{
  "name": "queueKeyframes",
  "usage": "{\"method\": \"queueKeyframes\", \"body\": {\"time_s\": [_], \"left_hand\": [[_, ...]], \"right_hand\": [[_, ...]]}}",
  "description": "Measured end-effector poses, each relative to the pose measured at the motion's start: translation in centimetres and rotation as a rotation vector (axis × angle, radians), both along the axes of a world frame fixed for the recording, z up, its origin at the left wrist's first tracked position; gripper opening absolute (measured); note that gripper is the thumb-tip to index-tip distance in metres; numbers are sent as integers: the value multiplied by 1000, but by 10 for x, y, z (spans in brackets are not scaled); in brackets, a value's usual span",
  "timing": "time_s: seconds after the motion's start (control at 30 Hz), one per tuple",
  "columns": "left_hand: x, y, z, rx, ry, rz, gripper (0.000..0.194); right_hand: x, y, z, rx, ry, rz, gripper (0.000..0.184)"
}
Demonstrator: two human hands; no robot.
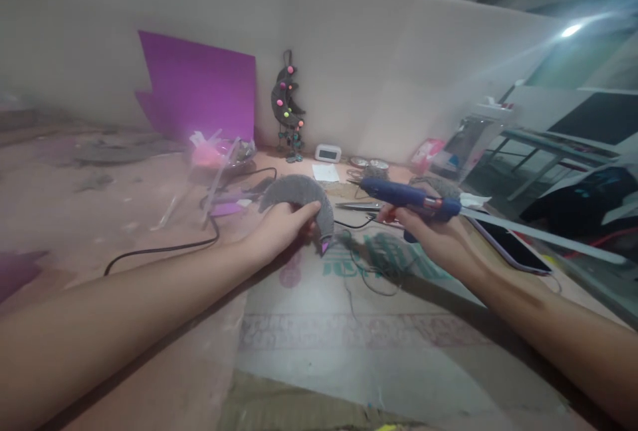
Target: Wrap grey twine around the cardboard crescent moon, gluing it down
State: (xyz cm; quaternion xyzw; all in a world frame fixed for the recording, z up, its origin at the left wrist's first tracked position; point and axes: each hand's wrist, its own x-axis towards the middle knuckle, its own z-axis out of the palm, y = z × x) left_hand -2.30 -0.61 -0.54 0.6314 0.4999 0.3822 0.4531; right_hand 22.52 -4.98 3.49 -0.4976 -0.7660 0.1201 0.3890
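Between the thumb and fingers of my left hand (292,224) is a grey felt crescent moon (299,188), its curve upward and a purple tip showing at its lower right end. My right hand (416,228) is wrapped round a blue hot glue gun (399,193), whose nozzle points left toward the crescent without touching it. A long pale glue stick (538,235) juts from the gun's back. Loose grey yarn (381,281) lies on the printed sheet (309,325) below the hands. Scissors (361,206) rest just behind, between the two hands.
Against the wall lean purple sheets (204,89) and a decorated grey moon ornament (282,99). A small white digital clock (327,153) stands nearby. On the right lies a phone (513,245). A black cord (164,249) crosses the left side, near a clear bowl (232,155) of supplies.
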Motion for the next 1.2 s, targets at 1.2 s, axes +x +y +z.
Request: {"method": "queueKeyframes", "body": {"time_s": [1.2], "left_hand": [[1, 10, -22, -139, -127, -25, 44]], "right_hand": [[10, 85, -14, 91, -366, -67, 38]]}}
